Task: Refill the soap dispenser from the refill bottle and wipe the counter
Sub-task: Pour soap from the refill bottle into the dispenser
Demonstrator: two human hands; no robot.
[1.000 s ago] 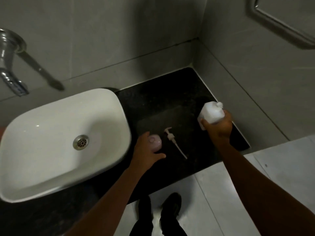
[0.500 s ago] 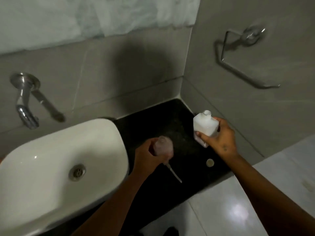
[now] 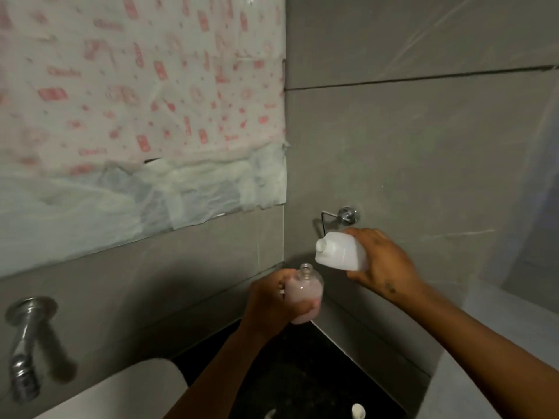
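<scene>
Left hand [image 3: 273,300] grips the soap dispenser [image 3: 303,293] upright, open neck up. Right hand [image 3: 382,261] grips the refill bottle [image 3: 340,252], long axis near horizontal, mouth pointing left, just above-right of dispenser neck, not touching. Pour likely needs mouth shifted left and down over neck.

dim, greyish light | tap [image 3: 25,343] motion-blurred (perhaps defocused too) | edges bowed

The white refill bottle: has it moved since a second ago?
Yes. The refill bottle has risen off the black counter and tipped sideways, mouth toward the dispenser.
</scene>
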